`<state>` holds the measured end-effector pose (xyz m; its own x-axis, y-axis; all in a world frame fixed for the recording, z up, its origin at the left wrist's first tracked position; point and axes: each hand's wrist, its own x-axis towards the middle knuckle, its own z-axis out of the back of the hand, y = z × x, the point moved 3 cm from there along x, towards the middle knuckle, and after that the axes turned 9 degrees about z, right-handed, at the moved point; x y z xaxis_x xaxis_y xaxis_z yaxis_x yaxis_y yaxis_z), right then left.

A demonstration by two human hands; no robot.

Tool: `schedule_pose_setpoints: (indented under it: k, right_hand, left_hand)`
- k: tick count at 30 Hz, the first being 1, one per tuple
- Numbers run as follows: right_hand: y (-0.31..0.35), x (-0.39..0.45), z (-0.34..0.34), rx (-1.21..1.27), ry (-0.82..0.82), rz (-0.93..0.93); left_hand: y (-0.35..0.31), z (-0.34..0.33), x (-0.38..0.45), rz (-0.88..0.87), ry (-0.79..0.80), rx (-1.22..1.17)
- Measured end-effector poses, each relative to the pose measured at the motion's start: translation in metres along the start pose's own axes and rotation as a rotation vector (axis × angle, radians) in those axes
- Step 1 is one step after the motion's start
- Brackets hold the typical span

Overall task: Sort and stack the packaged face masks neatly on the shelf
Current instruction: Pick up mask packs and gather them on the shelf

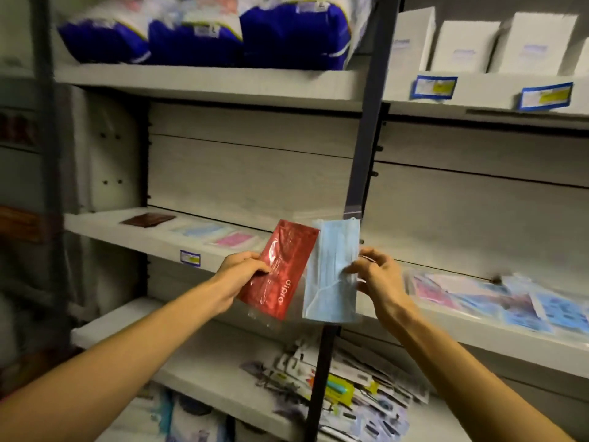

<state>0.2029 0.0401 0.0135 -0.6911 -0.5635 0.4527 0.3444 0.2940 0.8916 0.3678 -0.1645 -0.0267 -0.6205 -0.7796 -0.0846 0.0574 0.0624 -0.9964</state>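
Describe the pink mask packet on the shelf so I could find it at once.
Look at the middle shelf left of the dark upright post. Three flat packets lie there in a row: a dark brown packet, a light blue packet, then the pink packet. It lies nearest the left hand and is the only pink one.

Top shelf: three bulky blue-and-white plastic packs (197, 33); plain white cardboard boxes (468, 46) to their right. Blue-bordered price labels (436, 87) on shelf edge. Small carded items (357, 387) heaped below.

Left hand (242, 269) holds red packet (280, 269); right hand (379, 275) apparently pinches blue mask pack (334, 272).
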Motion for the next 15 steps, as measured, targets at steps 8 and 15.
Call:
schedule_pose_setpoints:
  k: [8, 15]
  right_hand:
    - [-0.034, 0.049, -0.12, -0.005, 0.134, -0.018]
    - [-0.06, 0.122, -0.189, 0.042, 0.131, -0.046]
  left_hand:
    - [-0.004, 0.088, 0.057, 0.07, -0.131, 0.001]
    - [-0.037, 0.139, 0.128, 0.047, -0.211, 0.081]
